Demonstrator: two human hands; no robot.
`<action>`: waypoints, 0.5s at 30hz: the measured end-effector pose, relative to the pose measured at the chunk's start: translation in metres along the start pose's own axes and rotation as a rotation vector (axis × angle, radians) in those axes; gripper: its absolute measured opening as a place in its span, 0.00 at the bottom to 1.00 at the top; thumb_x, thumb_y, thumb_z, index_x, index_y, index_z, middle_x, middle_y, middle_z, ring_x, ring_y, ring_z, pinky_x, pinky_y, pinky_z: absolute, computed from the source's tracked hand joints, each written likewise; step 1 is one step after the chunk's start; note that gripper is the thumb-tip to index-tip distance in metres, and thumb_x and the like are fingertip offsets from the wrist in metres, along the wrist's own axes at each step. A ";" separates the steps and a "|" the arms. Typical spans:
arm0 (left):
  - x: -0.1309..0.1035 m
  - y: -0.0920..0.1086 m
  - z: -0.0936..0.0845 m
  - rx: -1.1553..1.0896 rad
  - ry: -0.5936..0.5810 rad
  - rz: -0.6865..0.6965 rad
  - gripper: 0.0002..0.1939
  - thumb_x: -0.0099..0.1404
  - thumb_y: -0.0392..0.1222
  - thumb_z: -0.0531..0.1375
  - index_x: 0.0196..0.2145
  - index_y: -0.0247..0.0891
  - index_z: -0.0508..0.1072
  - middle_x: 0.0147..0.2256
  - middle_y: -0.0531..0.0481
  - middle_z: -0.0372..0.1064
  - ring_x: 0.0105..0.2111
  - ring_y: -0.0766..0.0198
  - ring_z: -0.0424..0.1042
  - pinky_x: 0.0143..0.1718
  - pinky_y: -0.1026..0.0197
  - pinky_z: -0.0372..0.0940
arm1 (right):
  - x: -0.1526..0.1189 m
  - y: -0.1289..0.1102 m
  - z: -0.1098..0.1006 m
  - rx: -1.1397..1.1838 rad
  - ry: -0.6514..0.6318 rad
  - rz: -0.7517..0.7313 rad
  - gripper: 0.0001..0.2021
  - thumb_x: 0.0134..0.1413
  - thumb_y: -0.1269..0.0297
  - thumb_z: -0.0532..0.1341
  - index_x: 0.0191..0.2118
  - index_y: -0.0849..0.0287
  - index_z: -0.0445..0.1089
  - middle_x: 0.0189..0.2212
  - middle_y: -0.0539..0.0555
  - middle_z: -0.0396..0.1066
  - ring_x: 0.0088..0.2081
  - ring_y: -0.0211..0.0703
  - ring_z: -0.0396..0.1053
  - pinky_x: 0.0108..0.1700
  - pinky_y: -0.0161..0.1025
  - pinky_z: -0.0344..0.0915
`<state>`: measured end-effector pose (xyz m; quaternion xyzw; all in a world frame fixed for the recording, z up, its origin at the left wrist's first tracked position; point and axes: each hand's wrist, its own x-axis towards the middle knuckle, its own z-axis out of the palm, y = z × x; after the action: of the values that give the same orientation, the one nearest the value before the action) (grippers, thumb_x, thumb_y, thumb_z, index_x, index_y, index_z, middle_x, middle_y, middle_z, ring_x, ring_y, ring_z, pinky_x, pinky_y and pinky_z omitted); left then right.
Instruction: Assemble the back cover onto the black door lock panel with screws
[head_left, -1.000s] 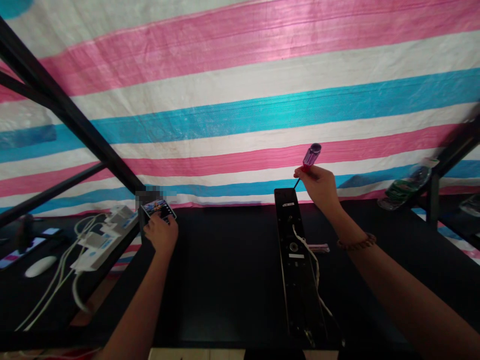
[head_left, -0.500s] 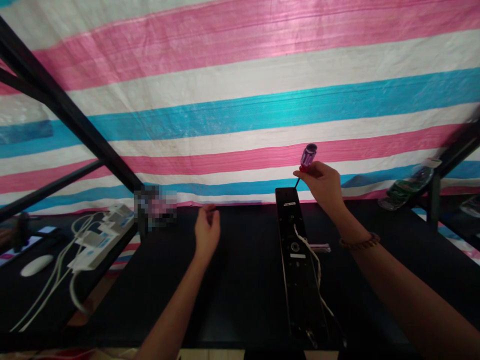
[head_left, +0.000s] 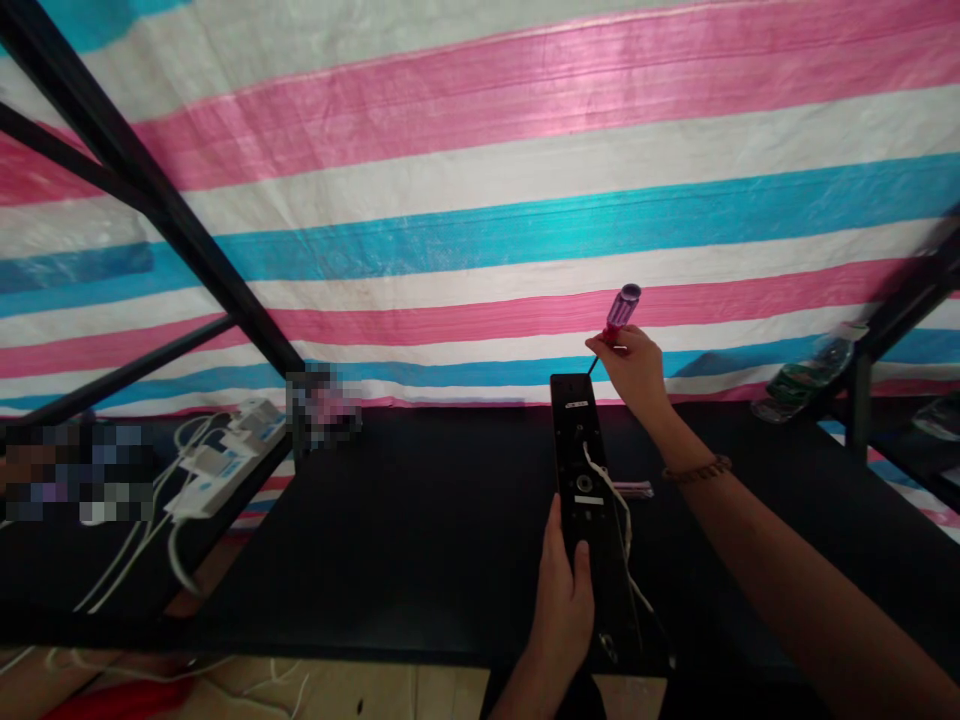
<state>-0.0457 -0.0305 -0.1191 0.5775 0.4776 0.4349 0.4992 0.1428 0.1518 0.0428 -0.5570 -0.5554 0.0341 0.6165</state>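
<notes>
A long black panel (head_left: 600, 560) with two white labels and small round parts lies lengthwise on the black table (head_left: 420, 520). My left hand (head_left: 564, 590) grips its left edge, thumb on top and fingers along the side. In my right hand (head_left: 634, 370) is a screwdriver (head_left: 622, 308) with a purple-and-red handle, pinched low on the handle. Its dark shaft slants down to the panel's far right corner; whether the tip sits in a screw cannot be made out. A white cable (head_left: 621, 510) runs along the panel's right side.
Some thin pinkish strips (head_left: 634, 489) lie right of the panel. A plastic bottle (head_left: 810, 375) leans at the back right. On the left stand a white power strip (head_left: 225, 460) with cables and a black metal frame (head_left: 187, 240). A striped tarp (head_left: 480, 230) hangs behind.
My left hand has moved right from over the table and taken hold of the panel. The right hand keeps the screwdriver at the same corner, the handle slightly shifted. The view has turned a little.
</notes>
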 end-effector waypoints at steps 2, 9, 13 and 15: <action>0.000 -0.003 -0.001 0.007 -0.001 0.018 0.36 0.73 0.54 0.52 0.71 0.36 0.52 0.72 0.38 0.49 0.72 0.52 0.49 0.72 0.50 0.47 | 0.002 0.003 -0.001 -0.046 0.022 -0.015 0.12 0.51 0.52 0.68 0.30 0.56 0.78 0.30 0.54 0.76 0.30 0.45 0.72 0.37 0.44 0.69; 0.001 -0.008 0.000 -0.007 0.023 0.041 0.33 0.74 0.53 0.51 0.71 0.38 0.54 0.71 0.40 0.52 0.71 0.55 0.51 0.72 0.51 0.46 | 0.006 0.007 -0.002 0.065 -0.012 0.020 0.12 0.53 0.54 0.67 0.36 0.57 0.79 0.32 0.56 0.81 0.37 0.52 0.78 0.44 0.48 0.71; 0.001 -0.007 -0.001 -0.019 0.018 0.057 0.33 0.74 0.53 0.52 0.71 0.39 0.55 0.71 0.41 0.53 0.71 0.54 0.52 0.72 0.50 0.47 | 0.006 0.005 0.003 0.101 -0.090 -0.007 0.14 0.59 0.56 0.60 0.43 0.57 0.78 0.38 0.57 0.82 0.43 0.52 0.78 0.47 0.49 0.72; 0.000 -0.006 -0.002 -0.016 0.017 0.058 0.33 0.74 0.54 0.52 0.71 0.39 0.55 0.71 0.41 0.53 0.71 0.54 0.52 0.72 0.50 0.47 | 0.007 0.004 0.006 0.082 -0.051 0.003 0.13 0.58 0.56 0.61 0.40 0.57 0.78 0.38 0.58 0.81 0.40 0.51 0.78 0.44 0.47 0.73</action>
<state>-0.0483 -0.0296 -0.1245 0.5835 0.4615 0.4579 0.4867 0.1437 0.1614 0.0426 -0.5311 -0.5681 0.0720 0.6245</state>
